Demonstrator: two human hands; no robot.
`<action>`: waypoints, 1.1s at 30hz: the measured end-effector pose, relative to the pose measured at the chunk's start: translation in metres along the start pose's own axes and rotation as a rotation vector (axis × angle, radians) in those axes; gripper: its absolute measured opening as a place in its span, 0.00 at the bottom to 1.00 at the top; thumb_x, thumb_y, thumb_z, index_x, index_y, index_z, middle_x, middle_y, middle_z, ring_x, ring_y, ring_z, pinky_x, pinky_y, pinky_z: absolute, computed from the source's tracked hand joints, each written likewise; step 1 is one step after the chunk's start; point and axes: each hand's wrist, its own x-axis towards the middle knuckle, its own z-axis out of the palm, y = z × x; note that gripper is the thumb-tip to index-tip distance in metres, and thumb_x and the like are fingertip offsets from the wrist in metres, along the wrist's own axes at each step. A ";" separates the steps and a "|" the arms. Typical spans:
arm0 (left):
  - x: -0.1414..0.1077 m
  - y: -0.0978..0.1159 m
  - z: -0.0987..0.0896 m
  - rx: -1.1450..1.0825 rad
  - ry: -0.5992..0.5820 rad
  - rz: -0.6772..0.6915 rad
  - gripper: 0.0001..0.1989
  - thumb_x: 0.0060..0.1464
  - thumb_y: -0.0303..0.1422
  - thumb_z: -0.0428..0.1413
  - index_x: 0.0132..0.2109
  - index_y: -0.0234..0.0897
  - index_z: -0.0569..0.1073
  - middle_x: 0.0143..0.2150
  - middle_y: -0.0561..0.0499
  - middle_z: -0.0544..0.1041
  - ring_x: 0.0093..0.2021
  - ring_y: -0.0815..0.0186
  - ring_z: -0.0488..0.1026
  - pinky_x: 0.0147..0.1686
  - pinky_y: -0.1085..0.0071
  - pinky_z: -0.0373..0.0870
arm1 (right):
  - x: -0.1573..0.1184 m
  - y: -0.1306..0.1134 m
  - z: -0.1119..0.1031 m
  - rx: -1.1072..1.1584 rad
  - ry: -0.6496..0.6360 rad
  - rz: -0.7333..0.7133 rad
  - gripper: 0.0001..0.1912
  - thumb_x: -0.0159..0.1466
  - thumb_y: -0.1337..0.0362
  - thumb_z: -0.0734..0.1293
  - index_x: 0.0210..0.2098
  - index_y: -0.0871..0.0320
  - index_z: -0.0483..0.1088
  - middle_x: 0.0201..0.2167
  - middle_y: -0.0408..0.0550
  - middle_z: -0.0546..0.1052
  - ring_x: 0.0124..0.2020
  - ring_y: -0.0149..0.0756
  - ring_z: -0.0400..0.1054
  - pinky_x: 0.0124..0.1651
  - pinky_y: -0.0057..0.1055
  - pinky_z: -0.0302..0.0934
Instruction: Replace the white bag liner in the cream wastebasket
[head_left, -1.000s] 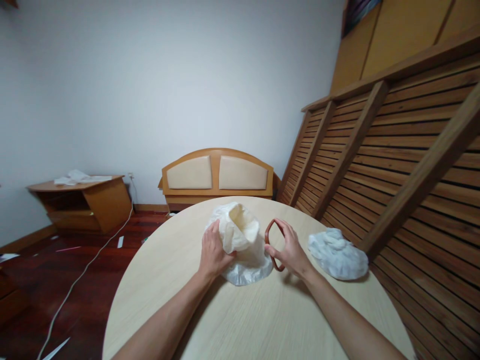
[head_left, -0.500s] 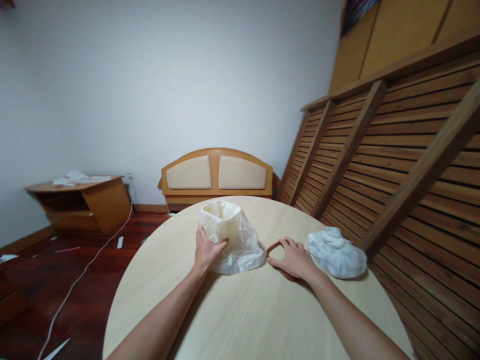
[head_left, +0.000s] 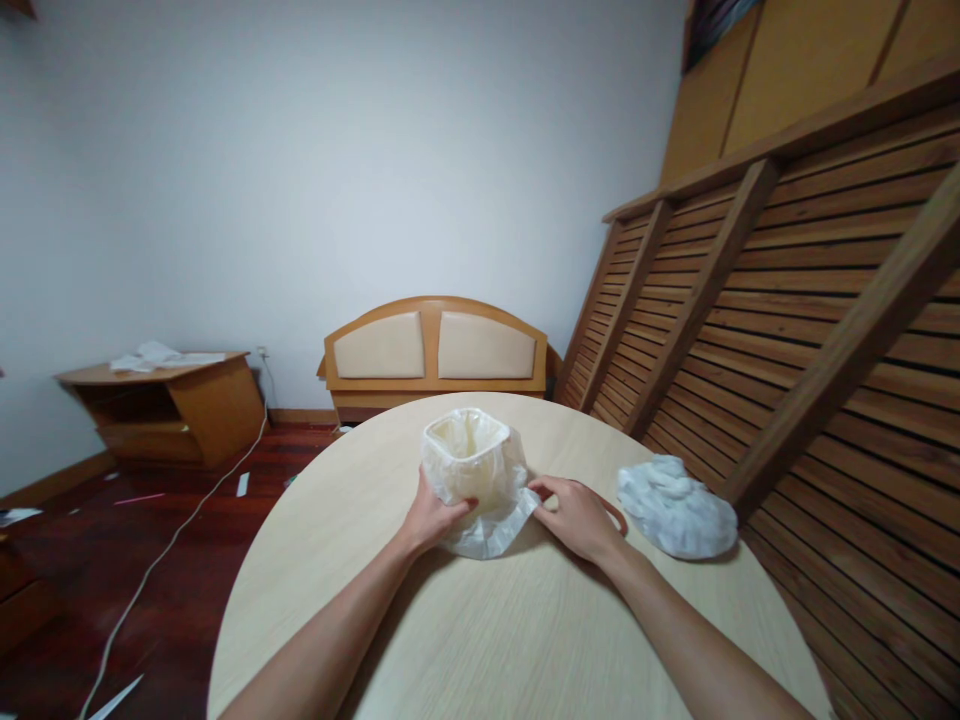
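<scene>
A small pale bin (head_left: 466,438) with a rounded square mouth stands upright on the table, lined with a thin white plastic bag (head_left: 484,535) that hangs over its outside. My left hand (head_left: 439,512) is closed around the bin's left side through the plastic, thumb across the front. At the bin's right side my right hand (head_left: 577,515) pinches the bag's loose edge between thumb and fingers. A brown ring (head_left: 621,518) shows just past the back of my right hand, mostly hidden by it; whether it lies on the table or hangs on the hand I cannot tell.
A crumpled bundle of whitish plastic bags (head_left: 675,508) lies at the right of the round wooden table (head_left: 480,640). Tall slatted wooden panels (head_left: 825,330) lean close on the right. Beyond are a headboard (head_left: 435,345) and a low cabinet (head_left: 217,400); a cable (head_left: 172,545) crosses the floor.
My left hand has shifted the bin a little right and turned it. My right hand has moved left from gripping the brown ring to pinching the bag's edge, which is pulled outward.
</scene>
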 end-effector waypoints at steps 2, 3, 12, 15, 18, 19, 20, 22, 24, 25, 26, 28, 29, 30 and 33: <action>-0.002 0.003 -0.002 -0.010 -0.129 -0.006 0.51 0.44 0.39 0.69 0.67 0.36 0.48 0.61 0.35 0.68 0.61 0.50 0.70 0.60 0.52 0.68 | 0.001 -0.002 -0.005 0.052 0.027 0.003 0.11 0.64 0.62 0.64 0.38 0.54 0.79 0.34 0.46 0.82 0.35 0.41 0.75 0.41 0.34 0.65; -0.002 0.005 -0.005 -0.014 -0.187 -0.010 0.55 0.43 0.39 0.70 0.68 0.37 0.45 0.62 0.33 0.67 0.62 0.50 0.69 0.61 0.53 0.68 | 0.001 -0.002 -0.007 0.068 0.043 0.003 0.11 0.64 0.62 0.63 0.37 0.54 0.79 0.33 0.46 0.82 0.34 0.41 0.75 0.40 0.34 0.64; 0.002 0.068 -0.040 0.365 0.113 0.429 0.43 0.57 0.39 0.61 0.71 0.40 0.46 0.72 0.34 0.54 0.71 0.46 0.56 0.67 0.44 0.57 | 0.001 -0.018 -0.020 0.287 0.268 0.055 0.10 0.61 0.60 0.65 0.32 0.56 0.76 0.25 0.44 0.78 0.22 0.35 0.66 0.28 0.30 0.58; -0.016 0.096 -0.029 0.497 -0.003 0.704 0.33 0.55 0.37 0.62 0.65 0.43 0.61 0.66 0.39 0.65 0.66 0.48 0.63 0.64 0.48 0.62 | 0.000 -0.024 -0.020 0.410 0.311 0.055 0.10 0.61 0.58 0.66 0.35 0.57 0.75 0.26 0.45 0.78 0.21 0.34 0.66 0.24 0.29 0.58; -0.030 0.105 -0.009 0.673 -0.133 0.708 0.26 0.55 0.33 0.61 0.60 0.42 0.68 0.65 0.40 0.68 0.65 0.48 0.65 0.63 0.48 0.65 | -0.002 -0.027 -0.019 0.501 0.344 0.039 0.11 0.60 0.57 0.67 0.36 0.57 0.74 0.27 0.46 0.79 0.23 0.35 0.68 0.24 0.28 0.61; -0.033 0.105 -0.004 0.721 -0.164 0.710 0.22 0.54 0.32 0.61 0.56 0.41 0.71 0.65 0.41 0.68 0.65 0.48 0.64 0.62 0.47 0.65 | -0.003 -0.027 -0.019 0.529 0.352 0.043 0.11 0.60 0.56 0.67 0.36 0.57 0.73 0.27 0.46 0.79 0.22 0.35 0.68 0.23 0.28 0.62; -0.033 0.103 -0.002 0.763 -0.184 0.716 0.18 0.54 0.31 0.61 0.52 0.41 0.73 0.65 0.42 0.68 0.65 0.48 0.63 0.62 0.46 0.66 | -0.003 -0.027 -0.018 0.558 0.354 0.051 0.11 0.60 0.55 0.67 0.36 0.57 0.73 0.26 0.46 0.78 0.21 0.34 0.68 0.22 0.28 0.61; -0.030 0.100 -0.002 0.819 -0.187 0.745 0.10 0.54 0.28 0.59 0.44 0.41 0.75 0.65 0.43 0.68 0.66 0.48 0.62 0.61 0.47 0.67 | -0.004 -0.027 -0.017 0.604 0.337 0.065 0.12 0.61 0.54 0.67 0.36 0.56 0.72 0.23 0.43 0.76 0.18 0.33 0.67 0.19 0.27 0.59; -0.024 0.098 -0.010 0.841 -0.121 0.738 0.08 0.54 0.24 0.57 0.40 0.40 0.76 0.64 0.44 0.69 0.64 0.49 0.64 0.59 0.49 0.69 | -0.004 -0.025 -0.017 0.596 0.280 0.062 0.11 0.63 0.55 0.65 0.35 0.56 0.72 0.20 0.41 0.75 0.17 0.34 0.68 0.19 0.27 0.61; -0.020 0.097 -0.016 0.843 -0.070 0.711 0.09 0.53 0.23 0.56 0.40 0.40 0.76 0.63 0.44 0.70 0.62 0.50 0.66 0.57 0.50 0.70 | -0.003 -0.025 -0.016 0.566 0.252 0.058 0.10 0.64 0.56 0.64 0.34 0.55 0.72 0.19 0.41 0.75 0.18 0.35 0.70 0.21 0.28 0.62; -0.016 0.097 -0.022 0.843 -0.015 0.671 0.10 0.53 0.23 0.56 0.40 0.40 0.76 0.61 0.43 0.71 0.59 0.50 0.68 0.55 0.51 0.71 | -0.003 -0.025 -0.016 0.520 0.228 0.049 0.10 0.65 0.57 0.63 0.34 0.55 0.73 0.20 0.42 0.76 0.20 0.36 0.72 0.24 0.29 0.64; -0.008 0.097 -0.034 0.842 0.075 0.576 0.11 0.53 0.24 0.56 0.41 0.41 0.77 0.56 0.43 0.73 0.51 0.52 0.71 0.51 0.53 0.72 | -0.002 -0.025 -0.016 0.406 0.202 0.014 0.12 0.67 0.58 0.62 0.32 0.54 0.73 0.24 0.44 0.79 0.26 0.38 0.75 0.30 0.30 0.67; -0.005 0.097 -0.040 0.841 0.102 0.535 0.10 0.53 0.26 0.56 0.42 0.41 0.77 0.53 0.43 0.73 0.47 0.54 0.72 0.48 0.55 0.73 | -0.002 -0.025 -0.016 0.350 0.197 -0.008 0.12 0.67 0.58 0.62 0.31 0.54 0.73 0.27 0.44 0.80 0.29 0.38 0.76 0.33 0.31 0.68; -0.002 0.097 -0.045 0.840 0.117 0.500 0.09 0.54 0.27 0.56 0.42 0.41 0.78 0.50 0.43 0.73 0.44 0.56 0.72 0.46 0.58 0.73 | -0.002 -0.024 -0.015 0.299 0.192 -0.033 0.12 0.67 0.58 0.62 0.31 0.54 0.73 0.29 0.45 0.80 0.31 0.39 0.76 0.35 0.31 0.68; 0.004 0.098 -0.057 0.870 0.135 0.380 0.11 0.58 0.31 0.54 0.45 0.42 0.78 0.43 0.46 0.74 0.37 0.60 0.73 0.36 0.67 0.71 | -0.001 -0.021 -0.013 0.184 0.195 -0.096 0.09 0.67 0.59 0.63 0.35 0.53 0.73 0.33 0.45 0.80 0.36 0.40 0.76 0.41 0.33 0.68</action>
